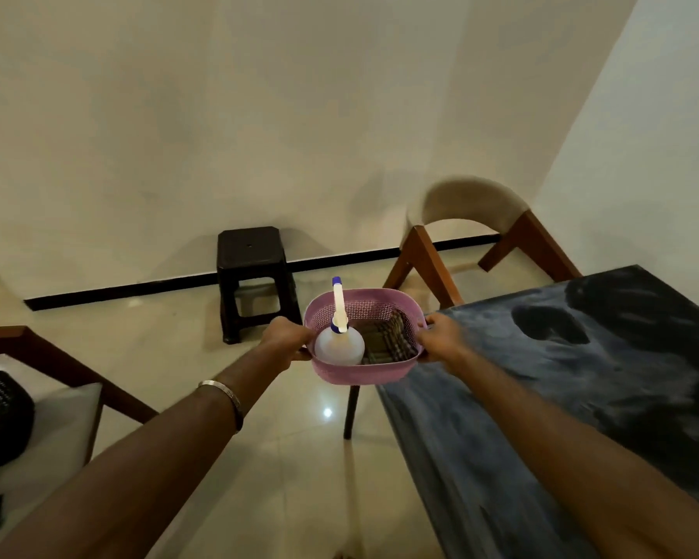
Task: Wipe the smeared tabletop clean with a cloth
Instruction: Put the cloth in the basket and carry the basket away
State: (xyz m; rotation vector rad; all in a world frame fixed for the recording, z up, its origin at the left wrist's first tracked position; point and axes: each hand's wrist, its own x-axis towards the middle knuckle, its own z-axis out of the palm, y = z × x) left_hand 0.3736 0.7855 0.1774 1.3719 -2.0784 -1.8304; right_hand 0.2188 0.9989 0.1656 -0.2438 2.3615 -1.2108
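Both hands carry a pink basket (364,373) by its sides: the left hand (287,336) grips the left rim, the right hand (440,340) the right rim. Inside, a spray bottle (340,344) stands at left and the folded checked cloth (388,340) lies at right, nearer the right hand. The smeared counter (582,377) stretches to the right, its near corner just under the basket.

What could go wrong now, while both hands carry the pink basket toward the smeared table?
The spray bottle stands tall above the pink basket rim and may tip out if it tilts. The left hand and right hand grip only the edges, near the table corner, so a bump is possible.
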